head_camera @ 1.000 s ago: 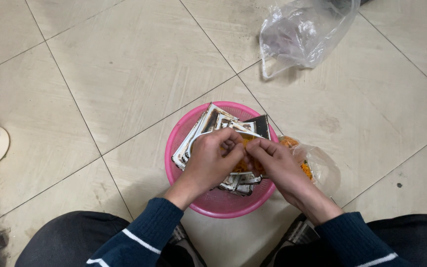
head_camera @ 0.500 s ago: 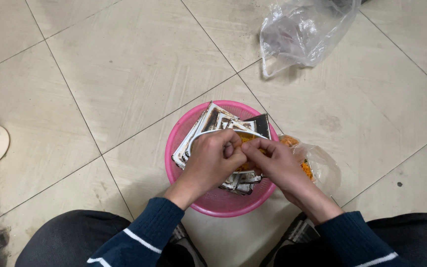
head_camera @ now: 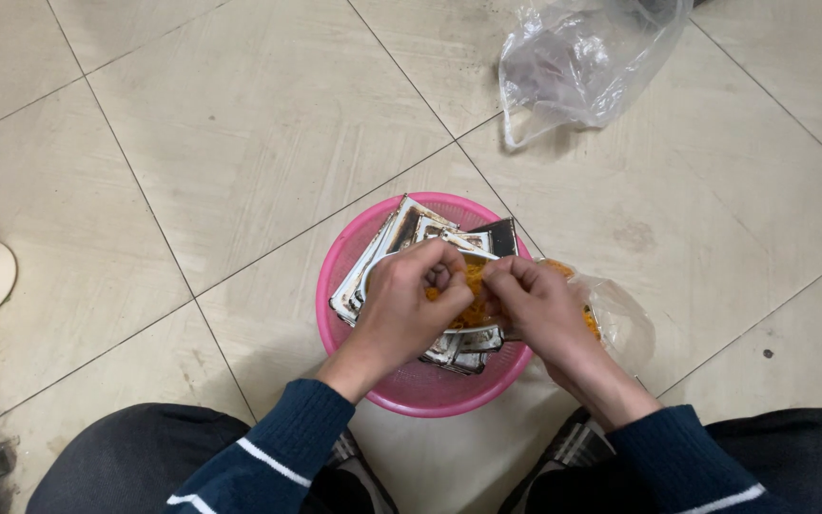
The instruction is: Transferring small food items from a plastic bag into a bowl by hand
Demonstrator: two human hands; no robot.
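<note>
Left hand (head_camera: 409,303) and right hand (head_camera: 537,306) both pinched tight on an orange clump (head_camera: 471,297), held over the pink basket (head_camera: 354,249) of packets (head_camera: 401,228) on the floor (head_camera: 240,143). Small bag (head_camera: 620,319) just right of the basket (big bag (head_camera: 582,57) well apart). Risk: pulling unevenly could drop bits through the packets or onto the floor.
</note>
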